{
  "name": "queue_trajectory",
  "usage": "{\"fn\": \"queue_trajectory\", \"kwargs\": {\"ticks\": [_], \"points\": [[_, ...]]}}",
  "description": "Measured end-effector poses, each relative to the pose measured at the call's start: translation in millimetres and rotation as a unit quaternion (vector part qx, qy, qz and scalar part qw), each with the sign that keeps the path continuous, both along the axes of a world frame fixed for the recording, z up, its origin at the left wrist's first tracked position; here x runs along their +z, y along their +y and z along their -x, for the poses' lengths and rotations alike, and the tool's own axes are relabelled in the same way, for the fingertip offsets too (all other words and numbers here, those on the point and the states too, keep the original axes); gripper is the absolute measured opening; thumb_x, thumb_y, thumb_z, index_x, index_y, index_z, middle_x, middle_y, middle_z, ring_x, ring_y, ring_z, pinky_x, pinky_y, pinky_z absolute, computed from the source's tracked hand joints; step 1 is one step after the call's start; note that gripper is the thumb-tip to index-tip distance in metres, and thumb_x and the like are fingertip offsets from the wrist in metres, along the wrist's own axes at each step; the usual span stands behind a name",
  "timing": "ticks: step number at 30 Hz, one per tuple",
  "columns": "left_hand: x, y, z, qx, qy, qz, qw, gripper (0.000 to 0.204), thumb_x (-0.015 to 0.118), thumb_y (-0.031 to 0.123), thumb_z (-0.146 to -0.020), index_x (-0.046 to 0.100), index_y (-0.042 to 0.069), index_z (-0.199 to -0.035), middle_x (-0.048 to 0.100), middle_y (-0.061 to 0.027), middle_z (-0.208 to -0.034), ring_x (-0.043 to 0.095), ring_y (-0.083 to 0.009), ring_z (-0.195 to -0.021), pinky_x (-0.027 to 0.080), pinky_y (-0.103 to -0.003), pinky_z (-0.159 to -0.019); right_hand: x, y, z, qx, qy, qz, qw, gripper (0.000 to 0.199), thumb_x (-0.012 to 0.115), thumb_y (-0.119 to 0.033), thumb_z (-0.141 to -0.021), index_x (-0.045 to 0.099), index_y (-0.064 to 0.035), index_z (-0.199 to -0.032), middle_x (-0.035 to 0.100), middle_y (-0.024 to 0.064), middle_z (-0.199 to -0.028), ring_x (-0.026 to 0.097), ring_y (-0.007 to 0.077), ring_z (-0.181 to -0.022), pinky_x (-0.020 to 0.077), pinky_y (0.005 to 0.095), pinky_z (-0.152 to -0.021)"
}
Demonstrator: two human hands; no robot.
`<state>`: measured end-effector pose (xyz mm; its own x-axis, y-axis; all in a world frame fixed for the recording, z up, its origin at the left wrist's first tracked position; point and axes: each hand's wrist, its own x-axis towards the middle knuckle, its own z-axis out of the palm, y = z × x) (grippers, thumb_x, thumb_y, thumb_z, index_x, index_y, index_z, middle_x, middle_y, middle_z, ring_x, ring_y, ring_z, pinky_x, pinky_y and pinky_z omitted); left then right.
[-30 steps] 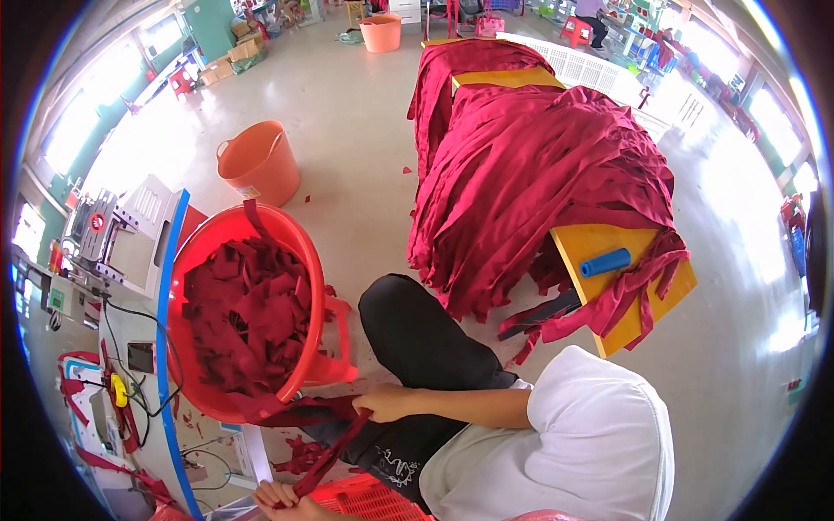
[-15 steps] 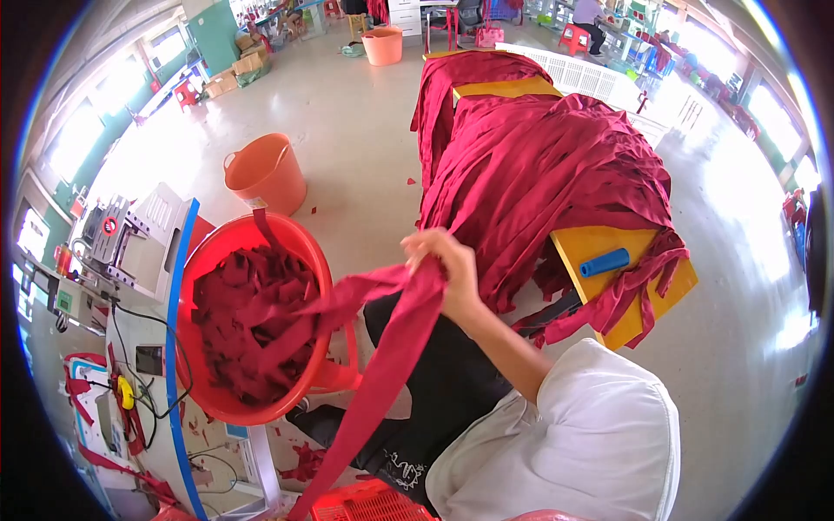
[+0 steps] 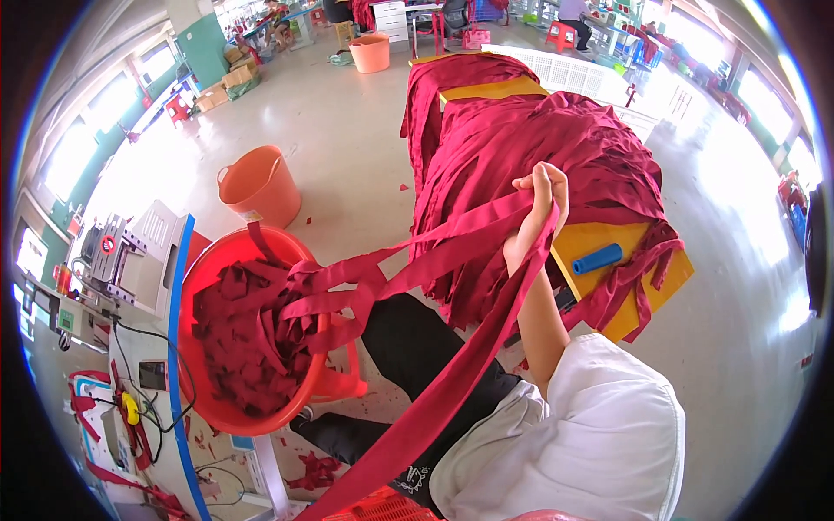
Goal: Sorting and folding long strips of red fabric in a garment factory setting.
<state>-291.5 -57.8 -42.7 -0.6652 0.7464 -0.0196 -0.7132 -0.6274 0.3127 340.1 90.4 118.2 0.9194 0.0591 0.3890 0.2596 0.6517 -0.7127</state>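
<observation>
L head cam, facing dn.

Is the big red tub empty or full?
Not empty: red fabric pieces heap inside the red tub, hiding its bottom; I cannot tell their depth.

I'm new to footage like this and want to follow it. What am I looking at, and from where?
There's no machine arm here, just a person's bare hands. The wide, rounded picture comes from a fisheye camera worn on their head, looking down, so edges curve. The person's right hand is raised, holding long red strips; some run toward the red tub, another down to the bottom edge. The left hand is out of view. The tub holds dark red pieces. At right, a heap of strips drapes over a yellow board, with a blue tube on its near end.
</observation>
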Motion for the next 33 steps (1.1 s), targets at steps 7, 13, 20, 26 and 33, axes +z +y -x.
{"fn": "queue_trajectory", "kwargs": {"ticks": [7, 13, 20, 26, 33], "points": [[3, 15, 9, 0.103, 0.048, 0.154, 0.981, 0.018, 0.05, 0.011, -0.082, 0.037, 0.012, -0.069, 0.026, -0.0019, -0.063, 0.025, -0.0155, -0.051, 0.024, -0.032, -0.049, 14, -5, -24, -0.035, 0.067, -0.089, 0.993, 0.019, 0.065, -0.023, -0.089, 0.058, -0.0095, -0.101, 0.056, -0.0007, -0.078, 0.054, 0.0096, -0.075, 0.045, 0.0281, -0.077], [-27, 1, 71, 0.057, 0.068, 0.102, 0.991, 0.019, 0.052, 0.02, -0.09, 0.045, 0.012, -0.075, 0.029, -0.0008, -0.059, 0.026, -0.0141, -0.048, 0.024, -0.029, -0.046, 5, 6, -34, -0.031, 0.062, -0.09, 0.994, 0.021, 0.068, -0.024, -0.087, 0.057, -0.0093, -0.098, 0.057, -0.0006, -0.078, 0.056, 0.009, -0.073, 0.0463, 0.0248, -0.071], [-20, -12, 78, 0.05, 0.11, 0.159, 0.98, 0.019, 0.052, 0.022, -0.09, 0.046, 0.012, -0.076, 0.03, -0.0006, -0.059, 0.026, -0.0138, -0.048, 0.024, -0.029, -0.046, -13, 24, -65, 0.049, 0.186, -0.098, 0.976, 0.02, 0.071, -0.028, -0.084, 0.058, -0.0126, -0.086, 0.058, -0.0017, -0.074, 0.057, 0.0106, -0.068, 0.0462, 0.0251, -0.066], [-16, -28, 81, 0.048, 0.143, 0.211, 0.966, 0.02, 0.053, 0.023, -0.091, 0.046, 0.012, -0.076, 0.03, -0.0005, -0.058, 0.026, -0.0136, -0.047, 0.024, -0.028, -0.045, -30, 38, -81, 0.078, 0.205, -0.066, 0.973, 0.02, 0.067, -0.029, -0.085, 0.058, -0.0117, -0.086, 0.058, -0.0016, -0.074, 0.055, 0.0101, -0.068, 0.0432, 0.0247, -0.065], [-12, -43, 86, 0.036, 0.178, 0.273, 0.945, 0.021, 0.053, 0.025, -0.091, 0.047, 0.011, -0.077, 0.031, -0.0003, -0.058, 0.026, -0.0133, -0.047, 0.024, -0.028, -0.045, -28, 40, -82, 0.045, 0.157, -0.051, 0.985, 0.016, 0.069, -0.026, -0.085, 0.061, -0.0129, -0.08, 0.061, -0.0022, -0.073, 0.056, 0.0095, -0.068, 0.0437, 0.0254, -0.067]]}}
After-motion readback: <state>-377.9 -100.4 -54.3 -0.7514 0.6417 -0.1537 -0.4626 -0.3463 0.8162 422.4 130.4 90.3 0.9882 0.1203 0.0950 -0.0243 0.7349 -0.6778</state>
